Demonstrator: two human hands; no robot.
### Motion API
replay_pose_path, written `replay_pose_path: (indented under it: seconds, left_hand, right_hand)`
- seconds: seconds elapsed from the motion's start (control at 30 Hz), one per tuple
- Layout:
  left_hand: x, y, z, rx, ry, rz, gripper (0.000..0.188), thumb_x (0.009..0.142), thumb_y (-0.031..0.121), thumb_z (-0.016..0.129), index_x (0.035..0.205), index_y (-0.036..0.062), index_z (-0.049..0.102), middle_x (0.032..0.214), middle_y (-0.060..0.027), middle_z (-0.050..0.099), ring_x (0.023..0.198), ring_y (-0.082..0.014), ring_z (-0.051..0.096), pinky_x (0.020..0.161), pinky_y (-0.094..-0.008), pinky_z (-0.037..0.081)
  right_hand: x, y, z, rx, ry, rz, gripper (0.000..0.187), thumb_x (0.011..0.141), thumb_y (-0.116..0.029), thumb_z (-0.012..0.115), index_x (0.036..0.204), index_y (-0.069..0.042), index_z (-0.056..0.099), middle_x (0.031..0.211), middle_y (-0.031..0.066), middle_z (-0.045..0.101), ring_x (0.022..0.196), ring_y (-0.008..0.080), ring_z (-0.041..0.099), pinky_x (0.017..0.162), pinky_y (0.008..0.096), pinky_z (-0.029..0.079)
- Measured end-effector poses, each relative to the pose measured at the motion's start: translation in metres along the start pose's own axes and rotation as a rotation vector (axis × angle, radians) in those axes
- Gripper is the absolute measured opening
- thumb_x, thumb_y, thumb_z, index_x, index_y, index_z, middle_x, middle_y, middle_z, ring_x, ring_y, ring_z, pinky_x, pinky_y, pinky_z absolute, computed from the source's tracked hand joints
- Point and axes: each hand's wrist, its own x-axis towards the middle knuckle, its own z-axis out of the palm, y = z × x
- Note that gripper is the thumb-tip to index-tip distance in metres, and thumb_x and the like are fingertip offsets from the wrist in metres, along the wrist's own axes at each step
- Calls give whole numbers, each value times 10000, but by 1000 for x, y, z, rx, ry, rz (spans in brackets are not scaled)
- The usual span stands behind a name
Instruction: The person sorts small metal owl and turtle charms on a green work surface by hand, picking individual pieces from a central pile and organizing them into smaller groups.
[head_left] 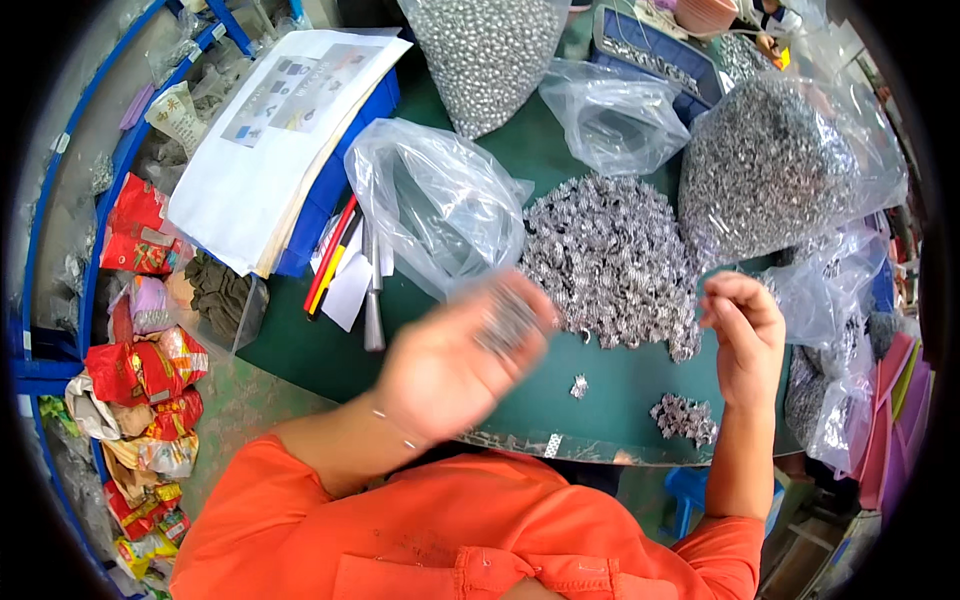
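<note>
My left hand [445,370] is turned palm up, smeared by motion, and holds a cluster of small silver metal parts [507,325] by its fingers. Just beyond it a large heap of similar metal parts [610,260] is spread on the green table [420,350]. My right hand [745,340] is raised at the heap's right side, fingers curled and thumb near the fingertips; whatever they may pinch is too small to make out. Below that hand is a small pile of the parts [684,418]. One single part [579,387] lies between the two piles.
Clear plastic bags [440,205] lie behind the heap. A bag of silver beads [485,60] and a bulging bag of metal pieces [770,165] stand farther back. Pens [335,260] and a blue bin with papers [270,150] are left. Shelving [95,260] borders the left side.
</note>
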Motion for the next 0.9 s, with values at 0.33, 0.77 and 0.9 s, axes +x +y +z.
replay_pose_path:
  seconds: [0.33, 0.77, 0.9]
  left_hand:
    - [80, 78, 62, 751, 443, 577, 407, 1020, 29, 408, 1364, -166, 311, 1436, -256, 410, 1339, -349, 420, 1197, -558, 288]
    - [93, 154, 11, 1435, 293, 351, 117, 930, 33, 578, 1019, -8, 642, 1030, -91, 663, 1010, -175, 598, 945, -272, 427]
    - [73, 107, 20, 1376, 393, 823, 310, 936, 11, 604, 1230, -85, 587, 1122, -117, 633, 1044, -180, 584, 936, -279, 450]
  right_hand:
    - [-55, 16, 28, -277, -140, -51, 126, 885, 43, 640, 1005, 19, 670, 1043, 89, 658, 911, 160, 645, 788, 282, 520]
    - [-76, 57, 47, -780, -381, -384, 267, 771, -7, 731, 1028, -1, 659, 1082, 128, 642, 968, 338, 609, 875, 413, 501]
    - [-83, 42, 9, -760, -110, -361, 236, 823, 4, 701, 1058, -4, 675, 1079, 159, 669, 1002, 343, 644, 878, 402, 525]
